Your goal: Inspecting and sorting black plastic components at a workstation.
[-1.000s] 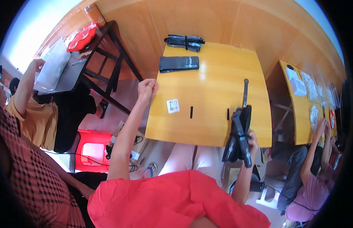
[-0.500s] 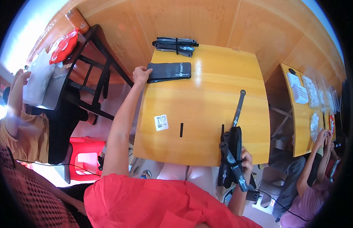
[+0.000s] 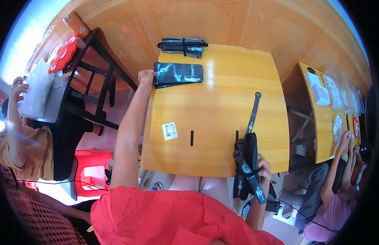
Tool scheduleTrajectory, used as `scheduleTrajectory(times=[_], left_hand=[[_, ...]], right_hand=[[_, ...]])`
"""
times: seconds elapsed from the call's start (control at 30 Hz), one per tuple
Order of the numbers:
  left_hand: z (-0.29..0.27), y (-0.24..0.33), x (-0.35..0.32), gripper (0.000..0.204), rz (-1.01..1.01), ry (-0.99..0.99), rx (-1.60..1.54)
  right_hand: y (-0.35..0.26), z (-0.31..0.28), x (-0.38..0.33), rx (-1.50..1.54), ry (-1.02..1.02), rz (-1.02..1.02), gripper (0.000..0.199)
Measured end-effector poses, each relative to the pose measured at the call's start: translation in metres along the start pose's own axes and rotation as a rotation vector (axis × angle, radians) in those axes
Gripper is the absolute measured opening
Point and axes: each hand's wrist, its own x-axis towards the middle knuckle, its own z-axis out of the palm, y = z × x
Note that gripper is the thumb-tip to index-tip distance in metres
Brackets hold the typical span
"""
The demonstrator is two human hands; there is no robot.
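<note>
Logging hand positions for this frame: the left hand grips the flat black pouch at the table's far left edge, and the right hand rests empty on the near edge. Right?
Not quite. The right hand is not empty: the head view shows it holding a folded black strap bundle at the table's near edge. The left hand does grip the flat black pouch at the far left edge.

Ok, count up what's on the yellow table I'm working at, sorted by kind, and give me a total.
Flat black pouch at the left hand: 1
Black strapped bundles: 2, one held by the right hand
White label: 1
Short black strips: 2
Total: 6
</note>
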Motion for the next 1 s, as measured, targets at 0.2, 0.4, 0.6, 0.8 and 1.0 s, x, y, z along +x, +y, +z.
scheduleTrajectory(times=[0.2, 0.4, 0.6, 0.8, 1.0], left_hand=[[0.002, 0.047, -0.050, 0.007, 0.077, -0.162, -0.182], [-0.012, 0.063, -0.084, 0.010, 0.119, -0.288, -0.456], [-0.033, 0.083, -0.112, 0.012, 0.203, -0.329, -0.614], [-0.047, 0.109, -0.153, 0.013, 0.367, -0.255, -0.618], [-0.060, 0.124, -0.190, 0.012, 0.463, -0.227, -0.655]], right_hand=[[0.000, -0.004, -0.002, 0.042, -0.036, -0.001, 0.014], [-0.011, 0.005, -0.003, 0.068, 0.013, 0.001, 0.014], [-0.016, 0.009, -0.002, 0.100, 0.010, 0.045, 0.015], [-0.013, 0.007, -0.002, 0.102, -0.068, 0.037, 0.016], [-0.020, 0.013, 0.000, 0.115, -0.048, 0.051, 0.017]])
